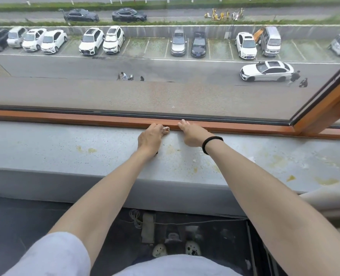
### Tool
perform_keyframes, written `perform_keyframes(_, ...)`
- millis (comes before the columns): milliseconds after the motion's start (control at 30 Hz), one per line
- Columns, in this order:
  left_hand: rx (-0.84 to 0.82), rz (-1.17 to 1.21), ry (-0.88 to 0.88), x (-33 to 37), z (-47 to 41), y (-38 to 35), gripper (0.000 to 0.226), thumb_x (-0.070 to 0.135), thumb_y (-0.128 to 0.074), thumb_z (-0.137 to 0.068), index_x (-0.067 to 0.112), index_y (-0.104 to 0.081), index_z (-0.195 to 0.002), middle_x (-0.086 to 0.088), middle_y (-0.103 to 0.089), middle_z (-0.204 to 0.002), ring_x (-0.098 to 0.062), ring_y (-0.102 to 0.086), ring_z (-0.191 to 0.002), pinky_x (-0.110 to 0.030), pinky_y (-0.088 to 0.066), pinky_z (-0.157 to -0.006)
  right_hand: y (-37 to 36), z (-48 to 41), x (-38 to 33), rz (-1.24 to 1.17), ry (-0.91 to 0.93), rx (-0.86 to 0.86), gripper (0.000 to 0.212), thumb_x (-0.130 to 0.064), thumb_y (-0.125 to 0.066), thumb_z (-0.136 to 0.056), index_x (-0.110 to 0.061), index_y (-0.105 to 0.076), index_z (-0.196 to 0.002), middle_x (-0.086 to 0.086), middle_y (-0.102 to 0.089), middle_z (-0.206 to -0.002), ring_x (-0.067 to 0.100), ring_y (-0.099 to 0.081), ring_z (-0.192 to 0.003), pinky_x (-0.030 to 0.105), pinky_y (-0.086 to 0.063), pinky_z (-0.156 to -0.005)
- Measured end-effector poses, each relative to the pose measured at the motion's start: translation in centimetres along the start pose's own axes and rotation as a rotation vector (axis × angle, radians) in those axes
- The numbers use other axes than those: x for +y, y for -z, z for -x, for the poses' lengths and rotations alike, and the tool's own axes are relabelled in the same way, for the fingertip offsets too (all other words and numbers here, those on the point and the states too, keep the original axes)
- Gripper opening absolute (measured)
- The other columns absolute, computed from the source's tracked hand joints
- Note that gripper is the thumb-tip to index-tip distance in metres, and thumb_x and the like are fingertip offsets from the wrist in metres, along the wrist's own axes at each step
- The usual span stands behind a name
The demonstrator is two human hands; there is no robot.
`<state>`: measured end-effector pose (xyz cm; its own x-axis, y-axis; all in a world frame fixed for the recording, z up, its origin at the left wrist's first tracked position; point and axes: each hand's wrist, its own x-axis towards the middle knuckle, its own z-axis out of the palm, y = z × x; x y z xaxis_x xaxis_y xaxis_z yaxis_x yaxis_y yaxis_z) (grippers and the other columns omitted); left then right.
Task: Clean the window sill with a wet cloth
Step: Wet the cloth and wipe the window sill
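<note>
At the far edge of the window sill [65, 148], the left hand [150, 137] clamps its grip on a white cloth [166, 128]; the right hand [192, 134] lies flat, grip apart.

cloth [166, 128]: only a white scrap shows past the left hand [150, 136], rest hidden inside its curled fingers | window sill [45, 144]: cut off at both side edges | dark speck [156, 153] under left wrist: cannot tell what | shoes [193, 248]: partly hidden by shirt [175, 265] | people [123, 76] on road: too small to make out
</note>
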<state>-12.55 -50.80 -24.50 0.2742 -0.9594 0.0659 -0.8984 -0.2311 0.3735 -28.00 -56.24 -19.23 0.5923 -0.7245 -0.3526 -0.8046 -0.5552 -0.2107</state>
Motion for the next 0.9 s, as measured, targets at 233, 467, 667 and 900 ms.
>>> perform_keyframes(233, -0.071, 0.026, -0.301, -0.3, 0.3, -0.3, 0.029, 0.043, -0.046, -0.096, 0.022, -0.063, -0.106, 0.010, -0.059, -0.109, -0.018, -0.062, -0.089, -0.027, -0.040, -0.058, -0.1, 0.2, -0.2, 0.006, -0.020, -0.002, 0.062, 0.006, -0.031, -0.090, -0.007, -0.018, -0.149, 0.008, -0.004, -0.159, 0.023, -0.014, -0.145, 0.038, -0.018, -0.117)
perform_keyframes(467, -0.242, 0.129, -0.326, 0.0, 1.8, -0.1, 0.018, 0.037, -0.045, -0.097, 0.034, -0.062, -0.098, 0.026, -0.059, -0.101, -0.004, -0.059, -0.099, -0.028, -0.046, -0.071, 0.3, 0.4, -0.4, 0.012, -0.028, -0.014, 0.066, 0.005, -0.034, -0.090, -0.009, -0.013, -0.151, 0.008, -0.003, -0.160, 0.022, -0.013, -0.146, 0.035, -0.018, -0.117)
perform_keyframes(667, -0.209, 0.145, -0.370, -0.1, 4.8, -0.6, 0.019, 0.031, -0.045, -0.098, 0.029, -0.063, -0.102, 0.023, -0.060, -0.103, -0.002, -0.058, -0.095, -0.021, -0.034, -0.062, 0.2, 0.3, -0.5, 0.024, -0.030, -0.011, 0.066, 0.007, -0.032, -0.089, -0.008, -0.014, -0.151, 0.011, -0.003, -0.159, 0.024, -0.013, -0.146, 0.037, -0.017, -0.118)
perform_keyframes(900, -0.209, 0.156, -0.345, 0.4, 8.8, -0.6, 0.020, 0.029, -0.043, -0.099, 0.026, -0.063, -0.104, 0.028, -0.056, -0.098, -0.004, -0.058, -0.093, -0.022, -0.033, -0.062, -0.6, 1.2, -1.0, -0.053, -0.029, 0.054, 0.063, 0.006, -0.031, -0.089, -0.004, -0.015, -0.150, 0.013, -0.007, -0.158, 0.026, -0.012, -0.146, 0.038, -0.014, -0.118)
